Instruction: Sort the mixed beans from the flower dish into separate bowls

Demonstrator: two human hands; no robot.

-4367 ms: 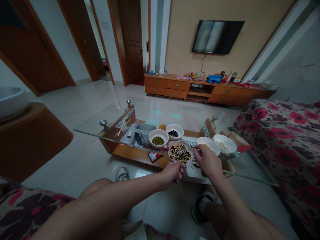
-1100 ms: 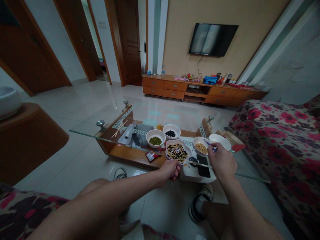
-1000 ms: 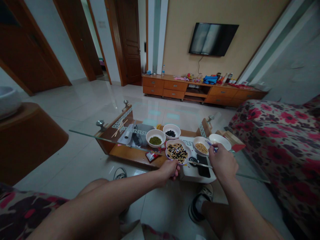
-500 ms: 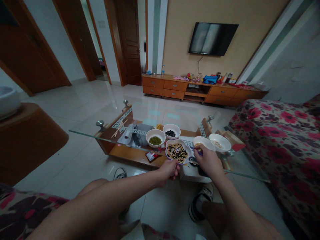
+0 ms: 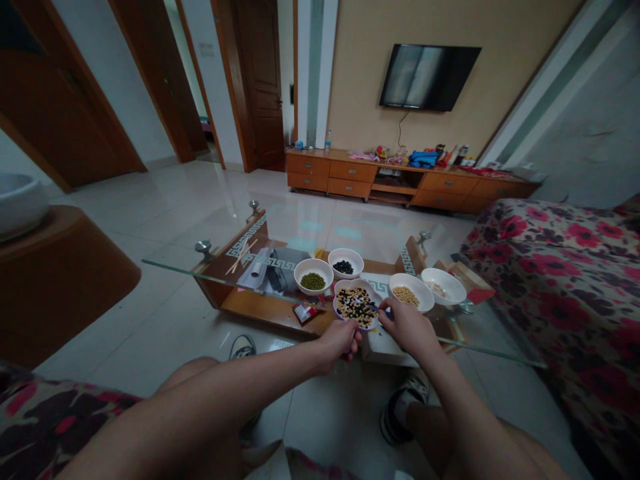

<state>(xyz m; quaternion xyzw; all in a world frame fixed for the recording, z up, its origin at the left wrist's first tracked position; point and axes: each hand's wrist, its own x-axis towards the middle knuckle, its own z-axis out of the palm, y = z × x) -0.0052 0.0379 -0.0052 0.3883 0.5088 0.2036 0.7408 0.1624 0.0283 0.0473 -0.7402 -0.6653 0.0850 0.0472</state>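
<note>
- Central object: a white, flower-shaped bowl with a lavender rim (image 5: pixel 378 297), holding mixed black and yellow beans, at the near side of the clear glass coffee table (image 5: pixel 493 352); clock positions are read from its centre.
- Left hand (image 5: pixel 341 345), 7 o'clock: fingers curled fully into a fist about the bowl's short handle, mostly hidden by the grip.
- Right hand (image 5: pixel 411 329), 4 o'clock: thumb and fingers pinched together, with no visible gap, on a slender purple utensil (image 5: pixel 389 314). The utensil points toward 9 o'clock, its tip over the beans; contact with them cannot be told.
- 10 o'clock, just beside: a round white bowl of green beans (image 5: pixel 313 265).
- Between 11 and 12 o'clock: a round white bowl of black beans (image 5: pixel 346 255).
- Between 2 and 3 o'clock: a round white bowl of yellow beans (image 5: pixel 423 293); just beyond it, a shallow white bowl of pale pieces (image 5: pixel 454 287), contents indistinct.
- Between 9 and 10 o'clock, well apart: crossed pale wooden sticks (image 5: pixel 241 255).
- Near 9 o'clock: a red-and-white packet (image 5: pixel 304 313).
</note>
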